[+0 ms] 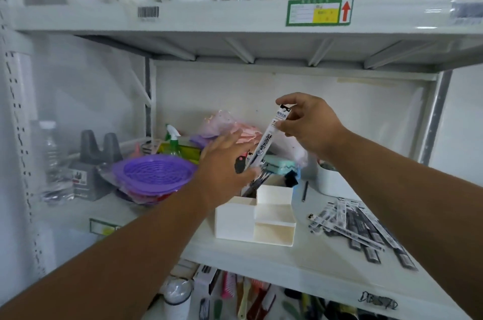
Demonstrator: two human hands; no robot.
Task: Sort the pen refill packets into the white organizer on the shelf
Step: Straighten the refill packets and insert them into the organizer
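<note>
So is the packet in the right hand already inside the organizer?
Not fully: the right hand pinches the packet tilted, its lower end at the organizer's back compartment.

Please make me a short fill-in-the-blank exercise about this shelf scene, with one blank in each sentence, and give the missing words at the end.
1. The right hand pinches the top of one pen refill packet, held above the ____ organizer.
2. The loose pile of packets lies to the ____ of the organizer.
3. The basket left of the left hand is ____.

Missing words: white; right; purple
</note>
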